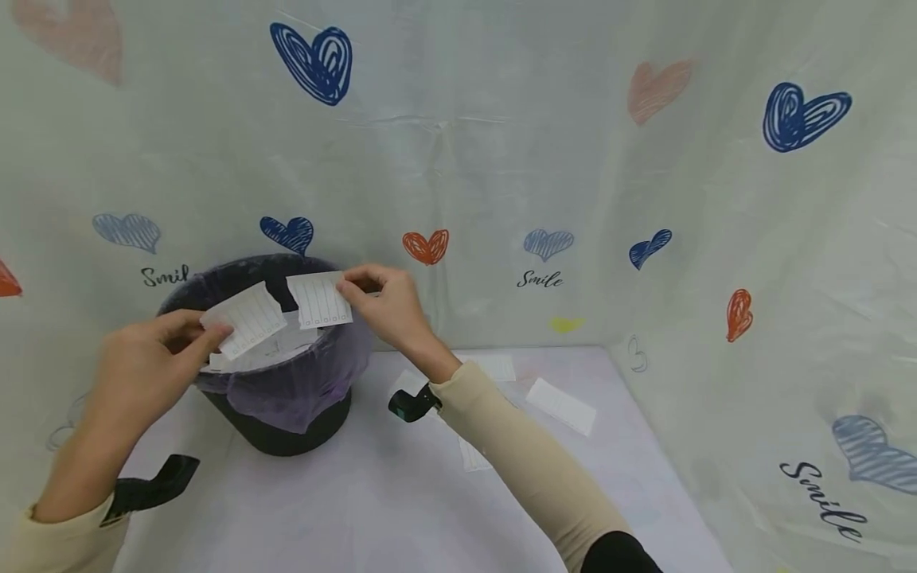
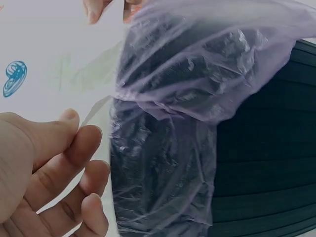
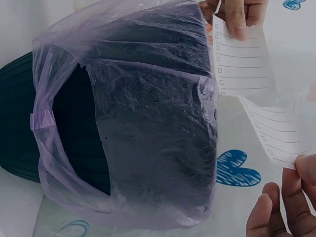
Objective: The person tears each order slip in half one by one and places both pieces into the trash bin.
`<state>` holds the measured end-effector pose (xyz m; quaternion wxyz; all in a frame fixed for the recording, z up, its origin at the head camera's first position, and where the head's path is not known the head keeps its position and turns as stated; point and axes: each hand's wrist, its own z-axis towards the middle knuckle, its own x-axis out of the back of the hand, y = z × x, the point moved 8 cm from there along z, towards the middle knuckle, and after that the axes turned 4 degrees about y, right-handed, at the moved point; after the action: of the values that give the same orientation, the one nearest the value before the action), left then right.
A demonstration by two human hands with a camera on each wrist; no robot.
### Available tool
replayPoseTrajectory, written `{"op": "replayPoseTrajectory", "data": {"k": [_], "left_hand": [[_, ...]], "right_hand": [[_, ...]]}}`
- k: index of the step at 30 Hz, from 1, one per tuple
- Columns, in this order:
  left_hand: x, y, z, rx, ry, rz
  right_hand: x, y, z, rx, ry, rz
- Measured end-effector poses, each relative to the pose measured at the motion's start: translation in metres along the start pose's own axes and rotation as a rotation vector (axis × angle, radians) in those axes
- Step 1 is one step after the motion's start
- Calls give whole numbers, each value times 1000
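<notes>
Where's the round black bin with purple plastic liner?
In the head view, the bin stands left of centre on the white table, below and between the left hand and right hand.

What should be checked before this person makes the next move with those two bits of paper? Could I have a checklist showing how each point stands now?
1. Left hand pinches its lined paper: ok.
2. Right hand pinches the other lined paper: ok.
3. Bin upright on the table: ok.
4. Purple bag draped over the bin's outside: ok.
5. Room left in the bin: cannot tell; white paper shows inside, but the depth is hidden.
6. Table free of loose pieces: not ok; several lie right of the bin.
</notes>
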<state>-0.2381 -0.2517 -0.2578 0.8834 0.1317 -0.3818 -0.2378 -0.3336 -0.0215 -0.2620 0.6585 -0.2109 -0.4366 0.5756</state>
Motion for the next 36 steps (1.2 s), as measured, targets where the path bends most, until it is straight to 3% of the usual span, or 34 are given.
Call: {"op": "replayPoseTrajectory", "data": {"k": [9, 21, 29, 36], "left_hand": [[-2, -15, 2, 71, -49, 74], [-8, -21, 0, 135, -92, 109], [-3, -16, 2, 59, -56, 100], [-2, -17, 3, 31, -42, 86]], "right_hand": [[-9, 6, 5, -30, 24, 9], [-23, 7, 7, -8, 21, -34], [-27, 8, 5, -49, 12, -6], [-29, 14, 4, -50, 1, 7]]}}
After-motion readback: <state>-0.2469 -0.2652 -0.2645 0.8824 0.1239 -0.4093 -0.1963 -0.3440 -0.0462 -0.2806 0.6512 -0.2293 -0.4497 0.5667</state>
